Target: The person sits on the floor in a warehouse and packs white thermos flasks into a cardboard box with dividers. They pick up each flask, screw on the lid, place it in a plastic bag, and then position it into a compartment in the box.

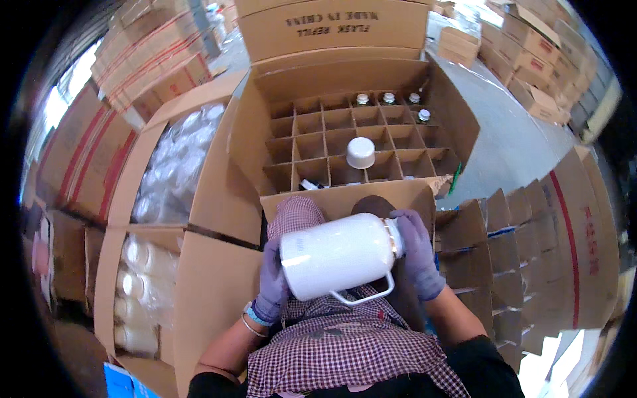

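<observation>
A white vacuum jug (338, 255) with a side handle lies on its side across my lap, its bottom to the left and its neck to the right. My left hand (271, 282), in a grey-purple glove, is closed around the bottom end. My right hand (417, 255), gloved alike, grips the neck end, where a gold-coloured ring shows; its fingers partly hide the opening. Beyond my knees, a white cup-shaped cap (361, 154) rests on the dividers of an open carton (338, 65). Several silver-topped bottles (389, 99) stand in its far-right compartments.
At left, one carton holds clear-wrapped items (174, 162) and a nearer one holds cream-white bottles (141, 285). Cardboard dividers (507, 259) and an open carton (584, 232) stand at right. Stacked cartons (149, 56) rise behind. A green strip (455, 178) hangs at the divided carton's right corner.
</observation>
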Demonstrator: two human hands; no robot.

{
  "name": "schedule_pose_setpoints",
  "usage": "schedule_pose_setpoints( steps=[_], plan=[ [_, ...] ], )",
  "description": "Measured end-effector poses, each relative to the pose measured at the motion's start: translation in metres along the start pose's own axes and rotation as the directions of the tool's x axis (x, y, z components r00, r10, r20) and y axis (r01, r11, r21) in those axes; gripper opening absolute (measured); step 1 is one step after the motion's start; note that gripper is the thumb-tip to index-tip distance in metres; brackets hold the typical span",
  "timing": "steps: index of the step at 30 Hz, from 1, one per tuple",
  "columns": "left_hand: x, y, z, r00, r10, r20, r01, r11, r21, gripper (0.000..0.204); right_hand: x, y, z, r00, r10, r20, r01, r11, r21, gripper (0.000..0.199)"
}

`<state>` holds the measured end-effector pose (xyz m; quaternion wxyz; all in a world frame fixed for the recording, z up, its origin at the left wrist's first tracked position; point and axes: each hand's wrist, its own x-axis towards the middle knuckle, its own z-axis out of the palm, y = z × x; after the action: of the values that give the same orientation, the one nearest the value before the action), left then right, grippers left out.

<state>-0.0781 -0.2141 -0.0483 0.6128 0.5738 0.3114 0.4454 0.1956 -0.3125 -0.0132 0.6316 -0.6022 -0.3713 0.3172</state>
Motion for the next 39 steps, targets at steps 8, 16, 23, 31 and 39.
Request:
schedule_pose_setpoints(
  steps=[8, 16, 23, 31, 39],
  plan=[
    [0.014, -0.047, -0.055, 0.941, -0.159, 0.3, 0.223, 0.955, -0.194, 0.062, -0.025, -0.093, 0.024, 0.704, -0.685, 0.188, 0.707, 0.65, -0.279, 0.063],
    [-0.018, 0.032, -0.012, 0.824, -0.321, 0.468, 0.352, 0.936, 0.023, 0.071, -0.021, -0.095, 0.04, 0.628, -0.669, 0.398, 0.719, 0.694, 0.034, 0.078],
    [-0.029, 0.028, -0.017, 0.863, -0.357, 0.357, 0.396, 0.917, -0.041, 0.07, -0.028, -0.085, 0.057, 0.777, -0.509, 0.371, 0.468, 0.86, 0.201, 0.092],
    [-0.036, 0.033, -0.037, 0.877, -0.383, 0.291, 0.418, 0.906, -0.067, 0.068, -0.028, -0.073, 0.062, 0.7, -0.507, 0.504, 0.371, 0.86, 0.35, 0.093],
    [-0.042, 0.041, -0.047, 0.844, -0.44, 0.307, 0.468, 0.883, -0.02, 0.067, -0.011, -0.063, 0.081, 0.407, -0.713, 0.57, 0.46, 0.7, 0.546, 0.081]
  ],
)
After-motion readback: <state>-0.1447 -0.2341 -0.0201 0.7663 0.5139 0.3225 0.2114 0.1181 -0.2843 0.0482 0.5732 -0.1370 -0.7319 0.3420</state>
